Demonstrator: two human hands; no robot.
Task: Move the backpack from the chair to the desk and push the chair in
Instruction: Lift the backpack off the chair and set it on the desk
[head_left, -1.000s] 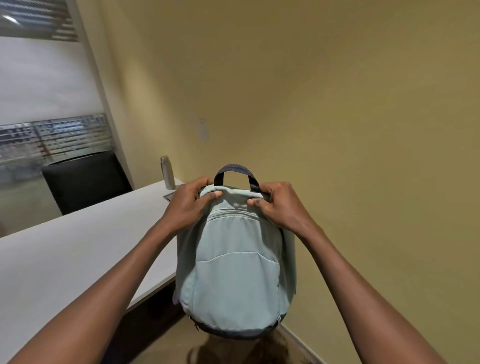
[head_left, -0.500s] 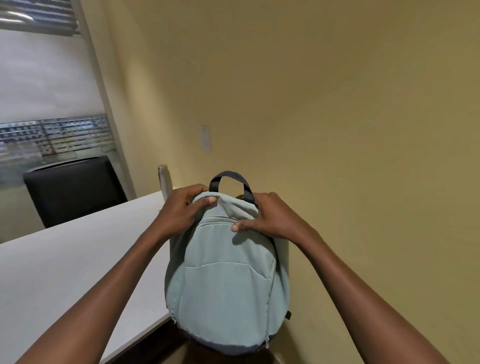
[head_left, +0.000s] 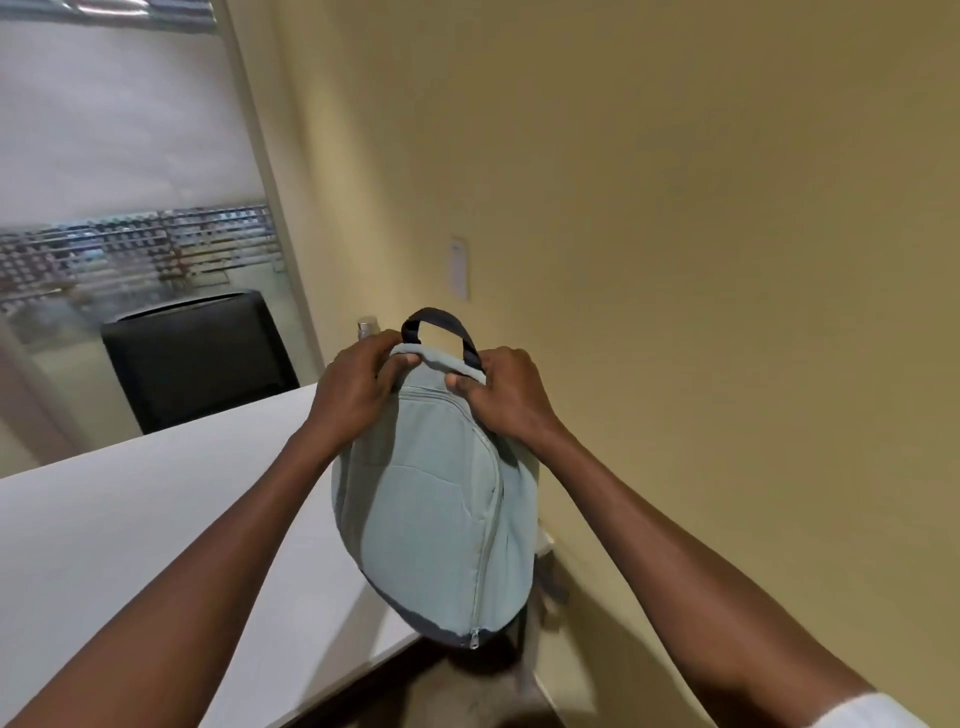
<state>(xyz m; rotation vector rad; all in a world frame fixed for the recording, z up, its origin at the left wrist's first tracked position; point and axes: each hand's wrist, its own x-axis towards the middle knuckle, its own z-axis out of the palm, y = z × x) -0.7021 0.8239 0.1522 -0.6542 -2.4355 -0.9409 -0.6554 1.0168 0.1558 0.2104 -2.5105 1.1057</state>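
A pale blue-green backpack (head_left: 436, 499) with a dark carry handle hangs in the air over the right end of the white desk (head_left: 156, 519). My left hand (head_left: 358, 389) grips its top left corner. On the other side my right hand (head_left: 506, 400) pinches the top right, just below the handle. The pack tilts, and its dark bottom edge sits level with the desk's near corner. Whether it touches the desktop I cannot tell. The chair it came from is out of view.
A black chair (head_left: 202, 358) stands on the far side of the desk by the window. A metal bottle (head_left: 368, 328) peeks out behind my left hand. The yellow wall (head_left: 675, 260) runs close along the right.
Both hands have carried the backpack up and to the left, from beside the desk's edge to above its right end. The pack now tilts more.
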